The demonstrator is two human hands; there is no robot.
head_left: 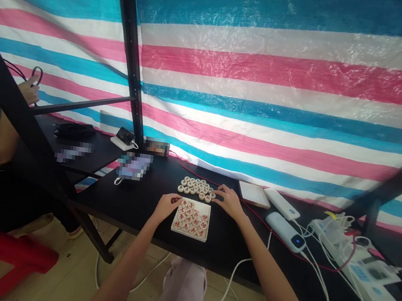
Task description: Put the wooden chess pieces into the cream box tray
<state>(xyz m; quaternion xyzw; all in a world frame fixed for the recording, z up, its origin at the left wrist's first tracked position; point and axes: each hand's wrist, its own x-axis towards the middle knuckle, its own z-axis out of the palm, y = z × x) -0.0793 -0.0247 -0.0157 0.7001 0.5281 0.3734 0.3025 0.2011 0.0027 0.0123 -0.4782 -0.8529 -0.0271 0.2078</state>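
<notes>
tray discs [185, 227] look light, hard: pinch rims

the white tray [189, 236] sits near the worktop's [142, 194] front edge. both hands half-curled: left hand [166, 208] at the tray's far-left corner, right hand [230, 203] at loose discs [193, 190]; can't tell if either grips one.

We've one head-worn view, looking forward and down past the person's forearms [132, 265] onto the black table [121, 209]. Left hand [167, 207] and right hand [229, 202] sit fairly near, below centre. Framing's wide: we get striped sheeting [272, 71] above, floor [69, 271] below, a co-worker's arm [3, 142] far left.
</notes>
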